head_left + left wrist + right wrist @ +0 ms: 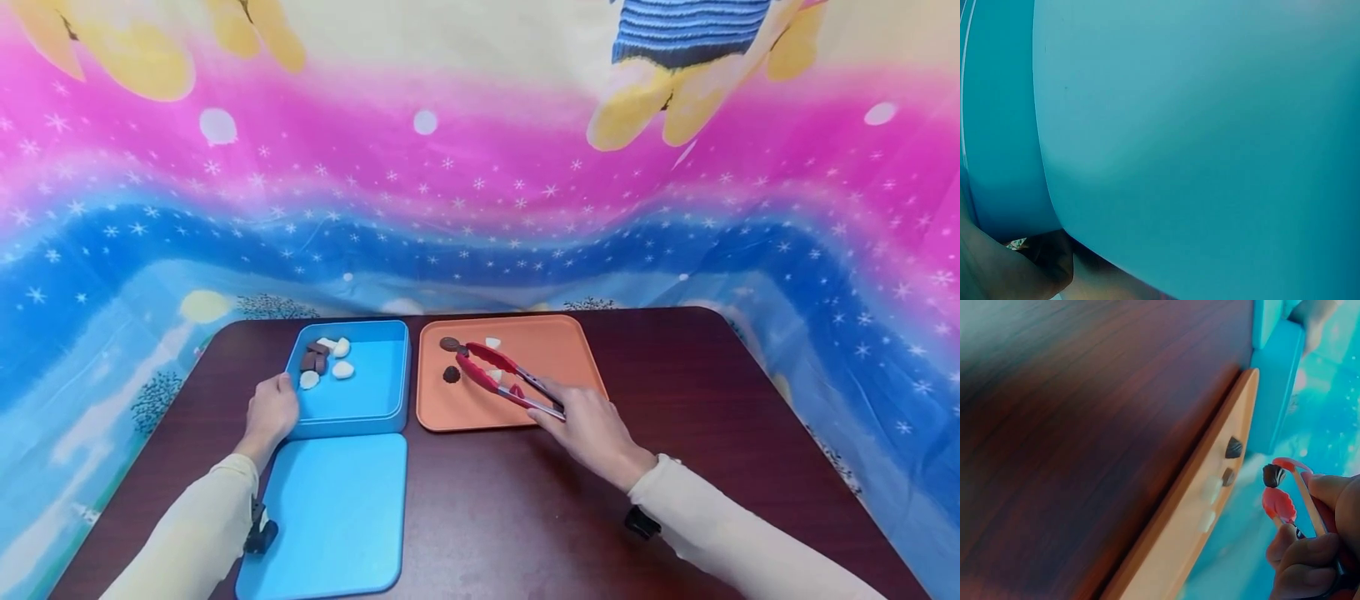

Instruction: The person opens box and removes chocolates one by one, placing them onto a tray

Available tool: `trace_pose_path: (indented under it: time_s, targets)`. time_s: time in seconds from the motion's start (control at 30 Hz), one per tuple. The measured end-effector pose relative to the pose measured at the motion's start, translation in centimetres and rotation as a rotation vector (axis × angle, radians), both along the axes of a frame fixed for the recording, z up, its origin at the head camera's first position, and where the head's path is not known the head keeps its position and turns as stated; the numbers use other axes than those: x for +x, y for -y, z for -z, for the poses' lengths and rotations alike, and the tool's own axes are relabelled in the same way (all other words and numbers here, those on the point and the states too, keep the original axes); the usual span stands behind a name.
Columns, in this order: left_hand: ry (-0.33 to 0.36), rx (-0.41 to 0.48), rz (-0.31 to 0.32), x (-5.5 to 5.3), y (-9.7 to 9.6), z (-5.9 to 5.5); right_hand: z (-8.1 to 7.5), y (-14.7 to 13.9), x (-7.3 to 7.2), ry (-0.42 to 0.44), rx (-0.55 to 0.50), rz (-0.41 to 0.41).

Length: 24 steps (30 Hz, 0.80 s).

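Note:
In the head view my right hand [596,433] grips red-tipped metal tongs [498,379]. Between the tongs' tips is a dark chocolate piece [1274,475], held above the tray in the right wrist view. Below them, the orange tray [555,329] carries a brown oval chocolate [449,343], a black chocolate [451,374] and white pieces [492,342]. My left hand [272,410] holds the near left corner of the blue box [375,421], thumb at the rim. Brown chocolate blocks [313,358] and several white pieces [342,370] lie on the box's left side.
A flat blue lid [330,517] lies in front of the box, under my left forearm. Box and tray stand side by side on the dark wooden table [480,500]. A printed cloth [480,183] hangs behind the table's far edge.

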<state>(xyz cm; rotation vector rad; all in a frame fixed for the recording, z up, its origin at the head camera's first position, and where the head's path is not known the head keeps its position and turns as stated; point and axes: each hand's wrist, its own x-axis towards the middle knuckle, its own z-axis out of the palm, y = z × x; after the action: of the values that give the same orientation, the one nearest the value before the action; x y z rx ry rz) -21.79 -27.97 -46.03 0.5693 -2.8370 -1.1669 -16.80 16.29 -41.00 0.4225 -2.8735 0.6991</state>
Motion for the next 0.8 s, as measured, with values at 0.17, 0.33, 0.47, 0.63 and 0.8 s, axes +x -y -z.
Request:
trace_pose_path:
  time_s: [0.17, 0.33, 0.47, 0.63, 0.8]
  targets:
    - [-0.004, -0.008, 0.001, -0.1, 0.1, 0.0, 0.2, -1.1, -0.3, 0.012, 0.029, 0.023]
    - [-0.012, -0.007, 0.002, -0.2, 0.0, 0.0, 0.3, -2.3, -0.4, 0.016, 0.064, 0.043]
    - [-0.016, -0.003, 0.002, -0.3, 0.0, 0.1, 0.4, -3.3, -0.4, 0.008, 0.092, 0.059]
    - [-0.021, -0.007, 0.001, -0.3, 0.0, 0.1, 0.6, -4.4, -0.5, -0.028, 0.130, 0.059]
    - [-0.023, -0.011, 0.003, -0.2, 0.1, 0.2, 0.8, -5.0, -0.5, -0.072, 0.209, 0.054]
